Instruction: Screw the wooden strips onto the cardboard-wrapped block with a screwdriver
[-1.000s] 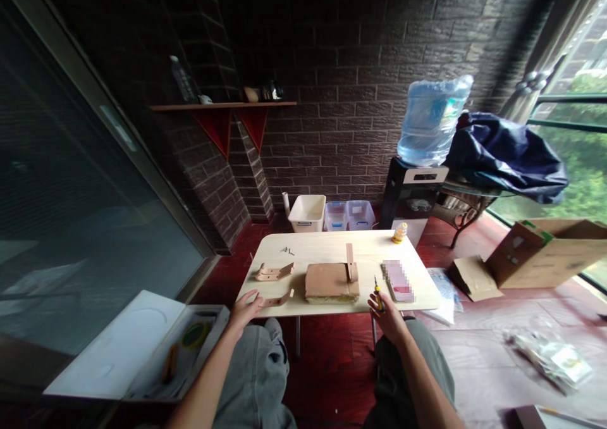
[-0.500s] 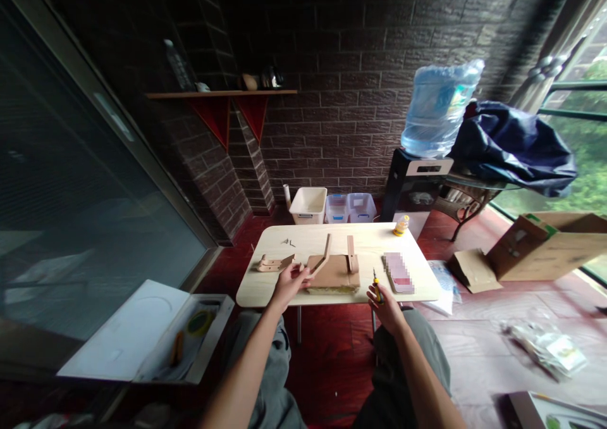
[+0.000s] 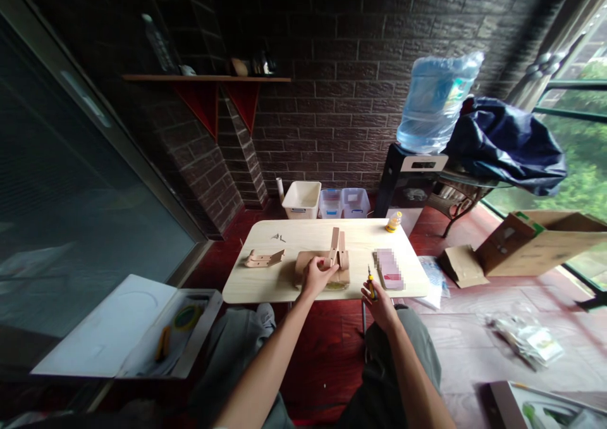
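My left hand [image 3: 318, 276] is closed on a bent wooden piece [image 3: 334, 242] whose long arm points up, over a brown cardboard-like block [image 3: 303, 261]. Right beside it, a second upright wooden piece [image 3: 342, 245] stands at the block's right end; whether the two touch, I cannot tell. In my right hand [image 3: 380, 302] is a small yellow-and-black screwdriver [image 3: 371, 283], tip up, near the table's front edge. To the left lie more wooden parts [image 3: 264, 259] joined at an angle. Small dark screws [image 3: 279, 237] are scattered behind them.
The pale table [image 3: 365, 231] carries a pinkish phone-like slab [image 3: 389, 269] and a yellow-capped jar [image 3: 393, 222] on its right. Beyond stand plastic bins [image 3: 303, 199] and a water dispenser [image 3: 408, 182]. An open white box [image 3: 199, 334] sits at left, a cardboard box [image 3: 521, 245] at right.
My left hand has moved right with the wooden piece, bringing it beside the second upright one and turning it more upright. My right hand still holds the screwdriver. The view has shifted slightly.
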Tool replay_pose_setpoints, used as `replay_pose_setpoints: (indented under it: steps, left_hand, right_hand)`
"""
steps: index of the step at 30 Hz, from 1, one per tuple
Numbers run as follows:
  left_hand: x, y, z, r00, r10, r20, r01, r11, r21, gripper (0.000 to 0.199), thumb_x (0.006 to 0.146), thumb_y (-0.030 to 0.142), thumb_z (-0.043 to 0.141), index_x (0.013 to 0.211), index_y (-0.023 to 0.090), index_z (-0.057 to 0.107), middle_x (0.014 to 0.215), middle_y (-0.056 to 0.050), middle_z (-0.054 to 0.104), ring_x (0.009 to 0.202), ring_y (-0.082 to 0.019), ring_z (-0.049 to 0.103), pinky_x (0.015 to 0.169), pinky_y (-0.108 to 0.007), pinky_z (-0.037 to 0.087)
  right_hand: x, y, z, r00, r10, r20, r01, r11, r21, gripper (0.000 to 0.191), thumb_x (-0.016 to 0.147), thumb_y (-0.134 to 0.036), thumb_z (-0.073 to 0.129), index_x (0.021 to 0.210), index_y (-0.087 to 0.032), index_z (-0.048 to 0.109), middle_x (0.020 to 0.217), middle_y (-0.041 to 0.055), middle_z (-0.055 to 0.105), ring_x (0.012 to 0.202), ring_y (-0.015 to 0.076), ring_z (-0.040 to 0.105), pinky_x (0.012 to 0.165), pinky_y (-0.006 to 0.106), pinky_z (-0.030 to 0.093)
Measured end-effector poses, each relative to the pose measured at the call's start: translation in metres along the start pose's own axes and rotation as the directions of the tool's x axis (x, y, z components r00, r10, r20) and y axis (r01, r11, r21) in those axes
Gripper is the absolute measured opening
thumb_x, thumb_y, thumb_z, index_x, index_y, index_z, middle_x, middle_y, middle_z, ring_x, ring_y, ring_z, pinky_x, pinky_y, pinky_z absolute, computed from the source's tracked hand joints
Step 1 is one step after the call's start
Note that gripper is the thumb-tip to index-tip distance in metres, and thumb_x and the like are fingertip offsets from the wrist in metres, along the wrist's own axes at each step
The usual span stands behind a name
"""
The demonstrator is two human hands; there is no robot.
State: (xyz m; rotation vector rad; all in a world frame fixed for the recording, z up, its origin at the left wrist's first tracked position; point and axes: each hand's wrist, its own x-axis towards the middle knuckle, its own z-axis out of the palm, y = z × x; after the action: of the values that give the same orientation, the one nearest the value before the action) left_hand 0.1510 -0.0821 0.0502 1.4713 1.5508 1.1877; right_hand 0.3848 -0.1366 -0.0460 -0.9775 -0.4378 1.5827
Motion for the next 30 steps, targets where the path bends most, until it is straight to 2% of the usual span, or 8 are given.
replay_pose_setpoints:
  steps: [3,6,9,13,20,22,26,30]
  left_hand:
    - [-0.003,-0.001,0.009,1.0,0.017,-0.015,-0.017,0.999,0.03,0.049,0.068,0.042,0.081,0.106,0.016,0.065,0.099,-0.012,0.073,0.089,-0.026,0.072,0.079,-0.04,0.057]
    - [-0.007,-0.002,0.014,0.999,0.038,-0.004,-0.038,0.997,0.069,0.044,0.068,0.04,0.081,0.102,0.016,0.066,0.1,-0.012,0.074,0.091,-0.026,0.071,0.081,-0.038,0.055]
    - [-0.011,-0.005,0.015,0.996,0.045,0.074,-0.049,0.997,0.059,0.039,0.071,0.039,0.079,0.101,0.018,0.065,0.098,-0.01,0.075,0.088,-0.024,0.071,0.079,-0.034,0.054]
    - [-0.014,-0.014,0.012,0.982,0.054,0.181,-0.056,0.998,0.007,0.032,0.075,0.031,0.074,0.102,0.018,0.064,0.094,-0.006,0.076,0.082,-0.02,0.071,0.074,-0.03,0.053]
    - [-0.003,-0.013,-0.002,0.974,0.085,0.21,-0.092,0.995,0.027,0.019,0.08,0.03,0.069,0.093,0.018,0.066,0.094,-0.006,0.076,0.085,-0.02,0.072,0.073,-0.026,0.052]
    - [0.001,-0.01,-0.003,0.98,0.057,0.193,-0.066,0.997,0.038,0.018,0.079,0.029,0.071,0.092,0.018,0.066,0.092,-0.006,0.076,0.083,-0.02,0.072,0.072,-0.026,0.052]
    - [0.006,-0.006,-0.002,0.982,-0.072,0.174,0.057,0.994,0.089,0.017,0.076,0.027,0.074,0.088,0.017,0.068,0.079,-0.004,0.076,0.073,-0.019,0.072,0.065,-0.025,0.051]
    - [0.004,-0.007,-0.001,0.977,-0.109,0.182,0.096,0.992,0.077,0.016,0.077,0.026,0.073,0.09,0.017,0.068,0.068,-0.003,0.074,0.07,-0.019,0.072,0.064,-0.024,0.051]
  right_hand:
    - [0.001,-0.002,-0.003,1.0,0.004,-0.02,-0.004,1.0,0.001,0.037,0.073,-0.053,0.075,0.101,-0.03,0.069,0.11,0.0019,0.071,0.104,0.0225,0.066,0.078,0.031,0.051]
    - [0.001,-0.003,-0.007,1.0,-0.009,-0.022,0.009,1.0,-0.006,0.034,0.075,-0.053,0.074,0.101,-0.032,0.069,0.109,0.001,0.072,0.103,0.022,0.066,0.078,0.031,0.051]
    - [0.0,-0.005,-0.008,1.0,-0.022,-0.006,0.022,0.999,-0.024,0.029,0.078,-0.053,0.071,0.099,-0.033,0.07,0.107,-0.0002,0.072,0.101,0.0209,0.067,0.076,0.03,0.051]
    - [-0.001,-0.006,-0.006,0.999,0.002,-0.048,-0.001,1.0,0.02,0.031,0.074,-0.051,0.076,0.097,-0.031,0.072,0.104,-0.0003,0.073,0.096,0.0196,0.068,0.074,0.028,0.05]
    - [-0.002,-0.006,0.001,0.997,0.038,-0.074,-0.032,0.997,0.073,0.032,0.07,-0.048,0.08,0.095,-0.028,0.073,0.104,0.0022,0.072,0.098,0.0219,0.066,0.073,0.028,0.049]
    - [-0.002,-0.005,0.002,0.997,0.036,-0.07,-0.03,0.996,0.082,0.032,0.07,-0.048,0.08,0.094,-0.029,0.074,0.104,0.002,0.072,0.097,0.0217,0.066,0.073,0.028,0.049]
    - [-0.003,-0.005,0.003,0.998,0.031,-0.056,-0.026,0.995,0.095,0.031,0.07,-0.047,0.081,0.094,-0.029,0.074,0.103,0.0018,0.072,0.094,0.0209,0.065,0.072,0.028,0.049]
    - [-0.004,-0.006,0.003,0.998,0.035,-0.047,-0.029,0.994,0.108,0.031,0.071,-0.047,0.08,0.094,-0.028,0.074,0.103,0.0023,0.072,0.093,0.0201,0.065,0.072,0.027,0.049]
